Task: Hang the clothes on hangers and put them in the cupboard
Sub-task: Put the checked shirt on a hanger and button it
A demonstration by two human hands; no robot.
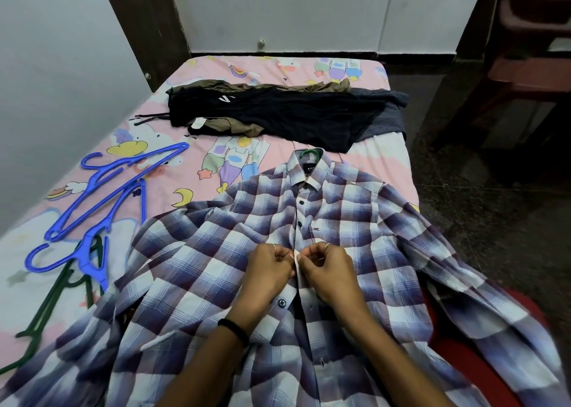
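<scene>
A checked shirt (309,252) in purple, blue and white lies face up on the bed (253,66), collar toward the far end and sleeves spread to both sides. A green hanger hook (310,152) shows just above the collar, so the hanger sits inside the shirt. Both hands work at the front button strip, near the middle of the chest. The left hand (270,275) has its fingers curled and pinches the left edge of the strip; the right hand (329,272) has its fingers curled and pinches the right edge, the two grips touching each other across the strip. Whether a button sits between the fingertips cannot be told. Two dark buttons above the hands look fastened; one dark button (281,303) below the left hand is exposed. A ring shows on a finger of each hand, and a black band (234,328) circles the left wrist. To the left of the shirt, several blue hangers (102,196) lie in a loose overlapping heap on the bedsheet, with dark green hangers (46,314) beside and partly under them. Farther up the bed, a pile of dark clothes (278,113) lies across its width, black on top with olive and striped grey pieces under it. A dark red chair (531,66) stands on the floor beyond the bed's right side.
</scene>
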